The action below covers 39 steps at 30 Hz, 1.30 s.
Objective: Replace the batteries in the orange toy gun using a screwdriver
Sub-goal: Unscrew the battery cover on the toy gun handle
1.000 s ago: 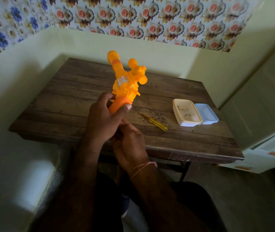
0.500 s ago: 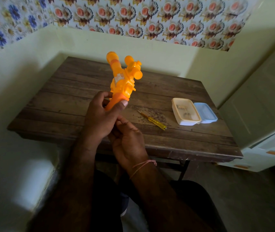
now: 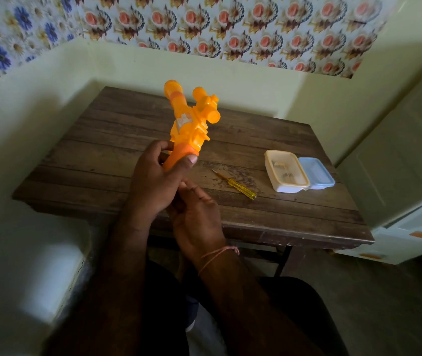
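Table top: open left and back, cluttered right of centre.

Left hand (image 3: 153,186) holds the orange toy gun (image 3: 191,124) upright over the table (image 3: 96,160) near its front middle, blocking the line toward the far wall; right hand (image 3: 197,217) sits just under it at the front edge. Screwdriver (image 3: 235,185) lies slantwise right of the hands, bare wood all round it. White box (image 3: 285,172) and blue lid (image 3: 316,173), touching, fill the right side. Walls close the table's left and back; a cabinet (image 3: 397,160) stands near its right edge.

Dim, soft focus, wide-angle warp at edges.
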{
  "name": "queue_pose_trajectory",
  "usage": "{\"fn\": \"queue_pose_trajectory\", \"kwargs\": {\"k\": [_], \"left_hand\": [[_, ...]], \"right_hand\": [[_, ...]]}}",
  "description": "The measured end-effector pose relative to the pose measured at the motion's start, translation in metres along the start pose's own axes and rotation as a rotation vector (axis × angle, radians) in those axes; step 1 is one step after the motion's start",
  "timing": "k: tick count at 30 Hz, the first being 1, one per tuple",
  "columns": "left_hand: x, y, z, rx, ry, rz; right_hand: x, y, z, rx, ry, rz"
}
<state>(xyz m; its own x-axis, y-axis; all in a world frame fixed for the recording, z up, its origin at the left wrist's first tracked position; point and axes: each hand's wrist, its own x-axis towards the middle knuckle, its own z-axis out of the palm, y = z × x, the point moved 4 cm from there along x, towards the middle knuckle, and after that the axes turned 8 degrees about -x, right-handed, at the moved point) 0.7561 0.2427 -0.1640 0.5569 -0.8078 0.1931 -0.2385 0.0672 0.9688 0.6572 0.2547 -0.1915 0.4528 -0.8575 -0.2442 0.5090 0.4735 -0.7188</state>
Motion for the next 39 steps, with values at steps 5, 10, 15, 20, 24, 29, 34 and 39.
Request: {"fn": "queue_pose_trajectory", "kwargs": {"k": [5,10,15,20,24,29,34,39], "left_hand": [[-0.003,0.008,0.003,0.173,0.006,0.090],[-0.007,0.014,0.008,0.339,0.024,0.138],[-0.009,0.015,0.011,0.422,0.049,0.174],[-0.009,0.015,0.013,0.461,0.057,0.182],[-0.009,0.013,0.014,0.492,0.067,0.188],[-0.010,0.013,0.015,0.523,0.071,0.184],[-0.011,0.016,0.016,0.535,0.067,0.183],[-0.012,0.019,0.016,0.557,0.075,0.206]], "right_hand": [[-0.001,0.001,-0.003,-0.010,0.007,0.040],[0.005,0.007,-0.005,0.046,0.038,0.016],[0.016,0.016,-0.010,0.051,0.040,0.029],[0.021,0.022,-0.013,0.101,-0.021,0.075],[0.023,0.025,-0.015,0.094,-0.073,0.105],[0.030,0.029,-0.021,0.081,-0.072,0.120],[0.033,0.029,-0.023,0.087,-0.099,0.105],[0.037,0.030,-0.025,0.072,-0.098,0.102]]}}
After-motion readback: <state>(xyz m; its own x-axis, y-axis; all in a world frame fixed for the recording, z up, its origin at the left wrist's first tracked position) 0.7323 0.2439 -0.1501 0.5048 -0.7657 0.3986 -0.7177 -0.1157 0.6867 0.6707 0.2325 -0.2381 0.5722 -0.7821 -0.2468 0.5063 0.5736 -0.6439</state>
